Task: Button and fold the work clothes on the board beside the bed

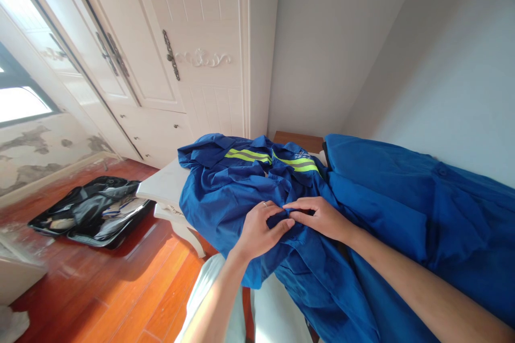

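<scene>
A blue work jacket (pixel 225 187) with yellow-green reflective stripes (pixel 249 156) lies spread over a white table (pixel 161 185). My left hand (pixel 259 228) pinches a fold of the jacket's front at the middle, fingers pressed together; a ring shows on one finger. My right hand (pixel 317 215) meets it from the right and pinches the same blue cloth, fingertips touching the left hand's. More blue cloth (pixel 402 198) lies piled to the right along the wall.
A white wardrobe (pixel 185 37) with metal handles stands behind the table. An open black bag (pixel 92 211) lies on the red wooden floor at left. A wooden surface (pixel 300 141) shows behind the jacket. My light trousers (pixel 273 311) are just below.
</scene>
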The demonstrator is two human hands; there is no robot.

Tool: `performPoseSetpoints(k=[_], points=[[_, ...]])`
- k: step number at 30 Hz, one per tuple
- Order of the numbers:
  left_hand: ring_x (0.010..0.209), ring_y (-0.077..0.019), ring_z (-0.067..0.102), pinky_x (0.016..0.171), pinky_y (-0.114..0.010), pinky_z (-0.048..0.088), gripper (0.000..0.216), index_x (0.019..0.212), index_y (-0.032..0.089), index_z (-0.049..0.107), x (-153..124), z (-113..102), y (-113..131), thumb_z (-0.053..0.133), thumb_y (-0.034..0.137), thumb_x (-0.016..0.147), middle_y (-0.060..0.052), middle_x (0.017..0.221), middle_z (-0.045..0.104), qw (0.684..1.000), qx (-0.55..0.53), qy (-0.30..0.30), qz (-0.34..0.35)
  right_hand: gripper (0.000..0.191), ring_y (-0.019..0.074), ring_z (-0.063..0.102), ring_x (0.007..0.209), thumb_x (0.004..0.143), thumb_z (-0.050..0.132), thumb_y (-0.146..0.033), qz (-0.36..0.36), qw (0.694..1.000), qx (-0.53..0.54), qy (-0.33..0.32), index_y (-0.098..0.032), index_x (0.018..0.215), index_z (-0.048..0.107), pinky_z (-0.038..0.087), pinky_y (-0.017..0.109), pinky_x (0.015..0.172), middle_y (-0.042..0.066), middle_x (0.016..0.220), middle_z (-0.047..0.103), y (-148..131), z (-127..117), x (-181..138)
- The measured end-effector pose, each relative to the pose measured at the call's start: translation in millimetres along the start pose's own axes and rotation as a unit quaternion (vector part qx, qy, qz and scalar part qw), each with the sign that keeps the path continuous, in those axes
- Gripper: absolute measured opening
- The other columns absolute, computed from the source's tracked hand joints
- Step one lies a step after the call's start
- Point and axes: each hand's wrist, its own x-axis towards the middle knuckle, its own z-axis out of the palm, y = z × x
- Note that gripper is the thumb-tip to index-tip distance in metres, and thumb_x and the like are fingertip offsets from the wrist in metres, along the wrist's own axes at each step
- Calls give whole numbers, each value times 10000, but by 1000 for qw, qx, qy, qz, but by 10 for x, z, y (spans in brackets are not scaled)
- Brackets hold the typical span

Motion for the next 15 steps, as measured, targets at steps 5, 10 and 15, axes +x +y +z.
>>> performPoseSetpoints(k=[5, 10, 15], points=[[785, -163, 585, 727, -249, 422, 177, 844, 214, 718, 6, 59, 0, 657, 380, 852, -13, 801, 663, 999, 16, 20, -29, 219, 184, 672, 899, 874, 627, -303, -18, 1000, -14, -1, -237, 1048, 744, 516, 286, 808, 33, 949, 727, -17, -8, 4], [779, -162, 591, 728, -250, 428, 100, 826, 210, 718, 17, 92, -35, 673, 297, 843, -10, 802, 663, 998, 3, 38, -43, 220, 171, 665, 896, 891, 618, -326, -32, 999, -4, 1, -240, 1051, 741, 510, 271, 805, 29, 943, 719, -2, -14, 9], [776, -164, 594, 729, -252, 442, 59, 817, 206, 716, 21, 100, -57, 683, 254, 829, -10, 799, 661, 997, -27, 50, -48, 252, 174, 663, 902, 896, 611, -389, -34, 999, 10, 2, -242, 1055, 740, 517, 274, 804, 32, 941, 714, 9, -18, 11]])
